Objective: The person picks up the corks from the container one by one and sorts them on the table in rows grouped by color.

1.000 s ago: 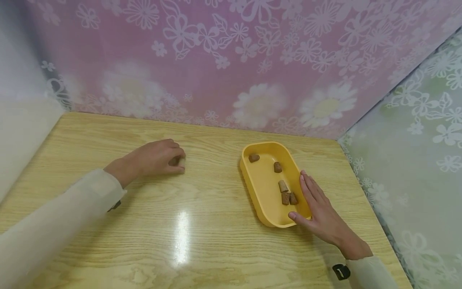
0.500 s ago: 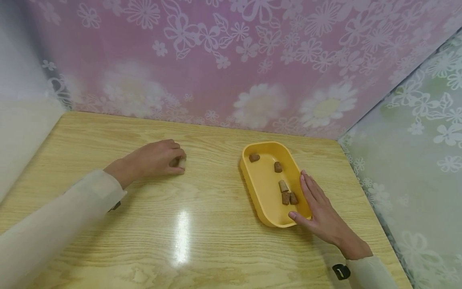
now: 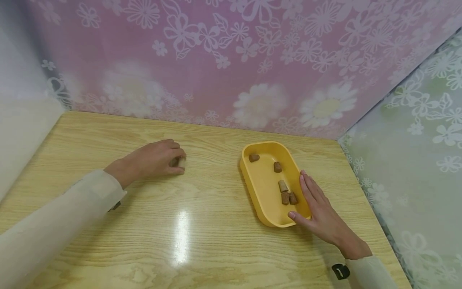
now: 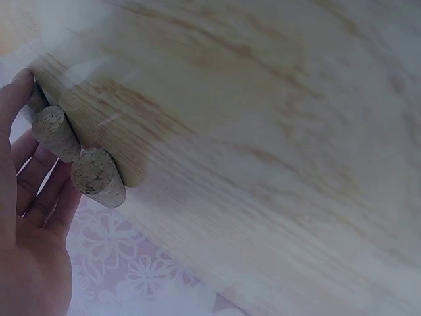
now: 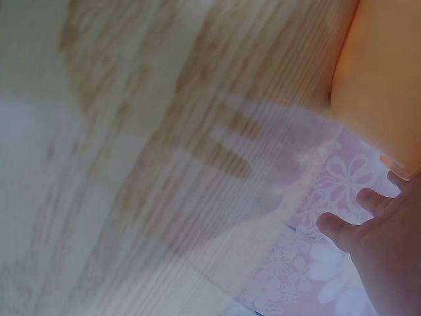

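Observation:
On the left side of the table my left hand [image 3: 157, 157] curls round a short row of tapered corks, its thumb and fingertips at the far end. The left wrist view shows a speckled cork [image 4: 97, 176] nearest, a second cork [image 4: 56, 133] beside it, and a third partly hidden by the thumb. A yellow tray [image 3: 254, 192] stands to the right, holding brown corks, among them one cork [image 3: 254, 157] in its far corner, and a paler cork [image 3: 283, 186]. Along the tray's right side my right hand [image 3: 323, 214] rests with straight fingers, thumb over the rim.
The wood-grain table [image 3: 202, 241] meets a pink flowered sheet [image 3: 216, 72] at the back. A pale green flowered sheet [image 3: 422, 160] borders the right side, and a white surface [image 3: 25, 128] borders the left. Bare table lies between left hand and tray.

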`<state>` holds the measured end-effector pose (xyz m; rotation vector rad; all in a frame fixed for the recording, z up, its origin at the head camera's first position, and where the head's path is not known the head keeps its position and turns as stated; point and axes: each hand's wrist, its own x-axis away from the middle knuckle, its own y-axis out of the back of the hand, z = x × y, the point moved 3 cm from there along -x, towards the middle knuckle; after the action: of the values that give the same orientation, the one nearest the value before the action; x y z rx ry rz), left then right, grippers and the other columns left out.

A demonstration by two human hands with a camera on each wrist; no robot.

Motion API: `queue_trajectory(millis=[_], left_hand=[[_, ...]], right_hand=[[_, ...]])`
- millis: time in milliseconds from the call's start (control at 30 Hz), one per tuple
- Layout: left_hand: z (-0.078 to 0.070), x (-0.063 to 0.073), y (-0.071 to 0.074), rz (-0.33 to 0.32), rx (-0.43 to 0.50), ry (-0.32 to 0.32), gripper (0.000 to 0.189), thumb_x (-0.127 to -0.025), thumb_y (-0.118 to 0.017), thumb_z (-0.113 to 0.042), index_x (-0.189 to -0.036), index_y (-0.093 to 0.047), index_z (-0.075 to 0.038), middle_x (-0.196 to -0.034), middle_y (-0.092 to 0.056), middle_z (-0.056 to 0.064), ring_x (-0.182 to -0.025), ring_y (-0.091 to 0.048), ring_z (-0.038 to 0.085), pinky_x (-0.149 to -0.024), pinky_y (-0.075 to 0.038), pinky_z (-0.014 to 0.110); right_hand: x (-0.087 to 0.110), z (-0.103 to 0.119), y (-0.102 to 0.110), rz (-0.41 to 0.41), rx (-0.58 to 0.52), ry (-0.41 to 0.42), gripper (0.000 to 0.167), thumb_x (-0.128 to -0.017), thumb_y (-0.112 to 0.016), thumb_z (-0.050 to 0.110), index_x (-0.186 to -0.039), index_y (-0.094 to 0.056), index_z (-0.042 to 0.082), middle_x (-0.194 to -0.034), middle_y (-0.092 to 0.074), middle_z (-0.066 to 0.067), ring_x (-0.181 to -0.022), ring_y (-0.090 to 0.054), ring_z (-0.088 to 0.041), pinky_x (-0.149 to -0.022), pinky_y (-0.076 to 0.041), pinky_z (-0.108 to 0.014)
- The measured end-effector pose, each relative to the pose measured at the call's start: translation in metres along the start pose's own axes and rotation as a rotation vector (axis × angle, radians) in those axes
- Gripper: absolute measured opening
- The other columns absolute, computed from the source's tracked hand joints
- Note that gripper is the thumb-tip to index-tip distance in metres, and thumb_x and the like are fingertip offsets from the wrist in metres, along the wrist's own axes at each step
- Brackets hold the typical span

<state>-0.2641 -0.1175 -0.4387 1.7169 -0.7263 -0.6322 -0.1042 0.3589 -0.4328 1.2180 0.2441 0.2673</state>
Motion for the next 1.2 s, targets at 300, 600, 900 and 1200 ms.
queue_trajectory(millis=[300, 600, 900, 1200], left_hand=[[-0.001, 0.0, 0.001, -0.008, 0.005, -0.009, 0.035, -0.1, -0.08, -0.042, -0.117, -0.075, -0.012, -0.106, -0.068, -0.001, -0.1, -0.06, 0.018, -0.095, -0.056, 0.041], [-0.006, -0.006, 0.005, -0.025, 0.026, -0.011, 0.052, -0.105, -0.071, -0.048, -0.136, -0.072, -0.006, -0.135, -0.072, 0.011, -0.129, -0.066, 0.033, -0.114, -0.054, 0.053], [-0.023, -0.028, 0.011, -0.052, 0.122, -0.046, 0.042, -0.106, -0.072, -0.039, -0.133, -0.074, -0.007, -0.131, -0.074, 0.011, -0.127, -0.067, 0.033, -0.119, -0.049, 0.055], [-0.054, -0.06, 0.017, -0.063, 0.104, -0.107, 0.04, -0.106, -0.073, -0.038, -0.129, -0.074, -0.005, -0.129, -0.075, 0.011, -0.12, -0.069, 0.031, -0.108, -0.057, 0.05]], right_hand=[[0.001, 0.0, 0.0, -0.008, -0.004, 0.009, 0.109, -0.101, -0.077, 0.041, -0.176, -0.005, 0.011, -0.185, -0.003, -0.01, -0.171, -0.007, -0.038, -0.136, 0.004, -0.026], [0.0, 0.001, 0.001, -0.007, -0.005, 0.016, 0.109, -0.101, -0.077, 0.04, -0.176, -0.004, 0.011, -0.185, -0.004, -0.012, -0.171, -0.005, -0.036, -0.134, 0.007, -0.022], [0.001, 0.001, 0.001, 0.007, -0.003, -0.006, 0.108, -0.102, -0.074, 0.042, -0.177, -0.002, 0.013, -0.185, -0.003, -0.012, -0.172, 0.0, -0.031, -0.137, 0.007, -0.03], [0.0, 0.001, 0.0, 0.005, 0.006, -0.004, 0.107, -0.102, -0.074, 0.043, -0.177, -0.004, 0.012, -0.185, -0.003, -0.012, -0.171, -0.003, -0.036, -0.136, 0.007, -0.027]])
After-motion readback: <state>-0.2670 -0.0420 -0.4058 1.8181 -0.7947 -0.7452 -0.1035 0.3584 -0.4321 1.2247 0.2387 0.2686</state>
